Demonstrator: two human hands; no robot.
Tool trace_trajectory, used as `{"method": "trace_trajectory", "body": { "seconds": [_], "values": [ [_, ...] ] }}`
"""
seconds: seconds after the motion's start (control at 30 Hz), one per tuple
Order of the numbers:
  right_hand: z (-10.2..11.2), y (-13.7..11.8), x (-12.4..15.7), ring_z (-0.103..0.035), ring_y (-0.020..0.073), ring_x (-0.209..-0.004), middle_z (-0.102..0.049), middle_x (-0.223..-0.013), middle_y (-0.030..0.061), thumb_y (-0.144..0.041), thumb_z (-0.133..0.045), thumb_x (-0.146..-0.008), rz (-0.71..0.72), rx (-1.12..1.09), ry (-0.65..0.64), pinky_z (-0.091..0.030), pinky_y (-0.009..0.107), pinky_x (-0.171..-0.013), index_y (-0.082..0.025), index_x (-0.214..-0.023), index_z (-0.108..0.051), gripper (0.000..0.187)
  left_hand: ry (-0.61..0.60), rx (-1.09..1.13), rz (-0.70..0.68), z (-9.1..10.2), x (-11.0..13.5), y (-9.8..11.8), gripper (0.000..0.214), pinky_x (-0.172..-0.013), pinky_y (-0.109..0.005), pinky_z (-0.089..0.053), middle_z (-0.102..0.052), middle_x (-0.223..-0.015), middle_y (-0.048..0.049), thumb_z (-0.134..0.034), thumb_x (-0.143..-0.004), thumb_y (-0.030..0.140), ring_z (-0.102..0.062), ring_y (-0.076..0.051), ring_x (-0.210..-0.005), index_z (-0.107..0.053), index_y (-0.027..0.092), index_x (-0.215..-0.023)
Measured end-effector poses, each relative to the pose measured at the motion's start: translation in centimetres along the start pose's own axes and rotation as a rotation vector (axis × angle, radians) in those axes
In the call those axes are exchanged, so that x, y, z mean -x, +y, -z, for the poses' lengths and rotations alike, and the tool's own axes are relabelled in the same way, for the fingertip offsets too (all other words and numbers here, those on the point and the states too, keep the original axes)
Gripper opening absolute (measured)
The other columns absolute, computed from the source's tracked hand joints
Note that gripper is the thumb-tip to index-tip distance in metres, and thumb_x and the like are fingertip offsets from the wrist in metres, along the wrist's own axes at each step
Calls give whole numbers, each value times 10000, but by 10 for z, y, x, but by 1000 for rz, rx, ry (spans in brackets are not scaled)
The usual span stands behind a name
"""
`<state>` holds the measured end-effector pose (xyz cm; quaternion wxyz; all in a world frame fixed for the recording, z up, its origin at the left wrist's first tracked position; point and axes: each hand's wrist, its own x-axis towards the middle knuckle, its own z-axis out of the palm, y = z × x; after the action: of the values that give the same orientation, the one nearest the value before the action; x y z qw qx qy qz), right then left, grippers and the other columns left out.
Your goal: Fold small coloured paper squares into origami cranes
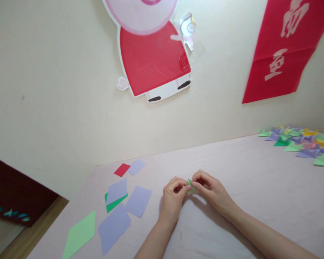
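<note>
Between my two hands is a small folded piece of light green paper (189,182), raised a little over the pale tablecloth. My left hand (175,192) pinches its left side with thumb and fingertips. From the other side, my right hand (207,185) grips it the same way, thumb against the paper. The fingers cover most of the piece, so its full folded shape is hidden. Nearest to my left hand lies a flat purple sheet (139,201).
Left on the tablecloth (232,169) lie more purple sheets (115,228), a light green sheet (79,233), a dark green sheet (116,203) and a red one (122,170). Many folded paper pieces (309,144) stand at the back right. A wall (70,108) rises behind.
</note>
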<state>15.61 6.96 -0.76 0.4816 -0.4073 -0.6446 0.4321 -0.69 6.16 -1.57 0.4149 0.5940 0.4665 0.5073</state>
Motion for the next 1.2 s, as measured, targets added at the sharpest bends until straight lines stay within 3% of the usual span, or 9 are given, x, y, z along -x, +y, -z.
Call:
{"method": "trace_trajectory", "body": {
  "seconds": [0.4, 0.8, 1.03, 1.2],
  "values": [
    [-1, -5, -1, -555, 168, -709, -565, -756, 6, -478, -583, -861, -37, -28, -30, -450, 284, -674, -203, -786, -582, 285, 33, 46, 16, 0, -1, 4, 230, -639, -257, -375, -600, -707, -5, -733, -738, 376, -493, -142, -665, -678, 176, -638],
    [-2, -5, 0, -542, 164, -710, -572, -766, 6, -487, -585, -859, -33, -22, -48, -443, 274, -662, -198, -777, -585, 300, -30, -63, -16, 0, 1, 6, 193, -666, -255, -360, -543, -730, 10, -635, -838, 299, -470, -145, -706, -606, 176, -692],
    [-5, -3, 2, -490, 164, -669, -531, -707, -9, -460, -547, -889, -24, 158, -62, -395, 269, -612, -218, -773, -552, 268, -23, -201, -11, -2, 4, 4, 197, -669, -251, -358, -496, -750, 25, -550, -889, 273, -462, -143, -729, -508, 193, -715],
    [-2, -2, 2, -513, 188, -711, -554, -722, 10, -395, -484, -911, 37, 215, -44, -401, 287, -637, -230, -754, -532, 233, -13, -118, 23, -2, 4, 3, 174, -659, -244, -390, -554, -749, 24, -582, -883, 329, -506, -141, -698, -565, 189, -781]
  ]
}}
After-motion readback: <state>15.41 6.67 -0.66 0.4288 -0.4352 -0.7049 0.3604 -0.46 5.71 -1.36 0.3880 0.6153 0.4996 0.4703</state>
